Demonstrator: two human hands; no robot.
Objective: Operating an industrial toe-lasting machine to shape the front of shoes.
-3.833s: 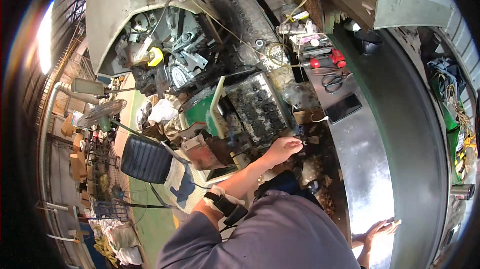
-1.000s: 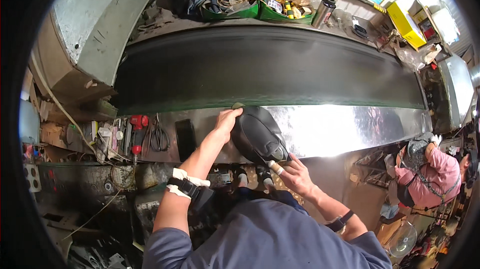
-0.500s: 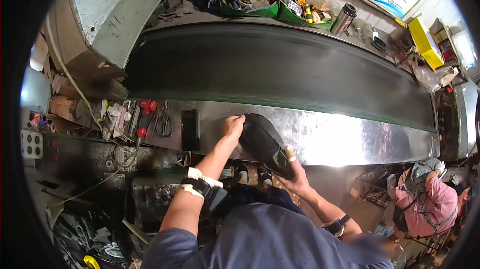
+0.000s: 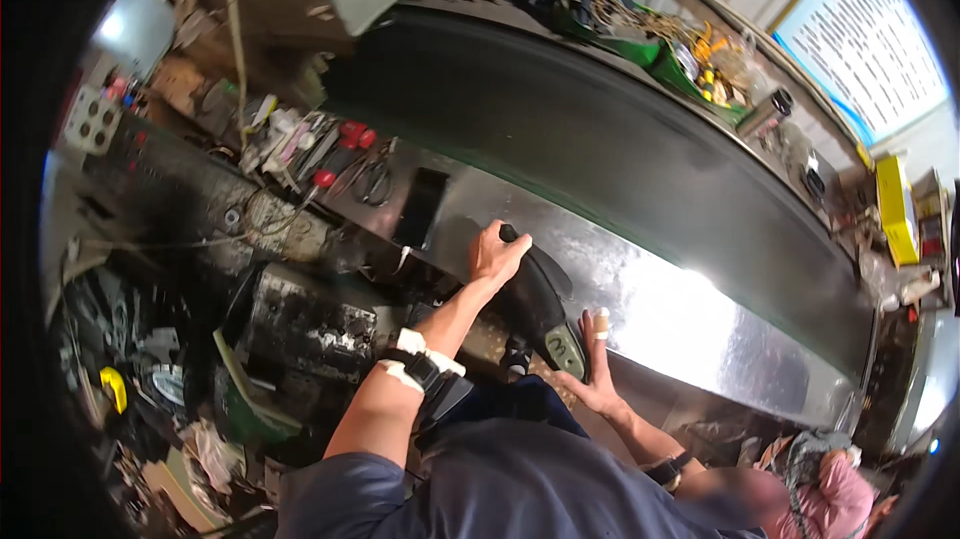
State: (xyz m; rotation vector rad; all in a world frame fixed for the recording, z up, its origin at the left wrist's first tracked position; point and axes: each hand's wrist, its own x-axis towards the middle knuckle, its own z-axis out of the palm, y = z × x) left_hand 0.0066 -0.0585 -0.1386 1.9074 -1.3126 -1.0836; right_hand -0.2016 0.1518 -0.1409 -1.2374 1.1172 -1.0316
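A black shoe upper (image 4: 536,294) is stretched over a shoe last, whose greenish end (image 4: 565,351) shows bare at the heel. My left hand (image 4: 494,257) is closed round its toe, and a bit of black pokes out between the thumb and fingers. Beside the heel end, my right hand (image 4: 597,386) has its fingers spread, one wearing a pale fingertip wrap. The last's end lies between thumb and fingers there; whether the palm touches it I cannot tell. The shoe slants over the near edge of a shiny metal ledge (image 4: 640,289).
Beyond the ledge runs a dark conveyor belt (image 4: 600,149). A black phone (image 4: 422,209), scissors (image 4: 374,182) and a red-handled tool (image 4: 355,136) lie to the left. Green bins (image 4: 680,74) and a steel flask (image 4: 766,113) stand behind the belt. A person in pink (image 4: 840,494) is at lower right.
The whole view has turned and shifted. The shoe has tilted, bringing its greenish heel end into sight. My right hand's fingers have spread from around the heel, while the left stays at the toe.
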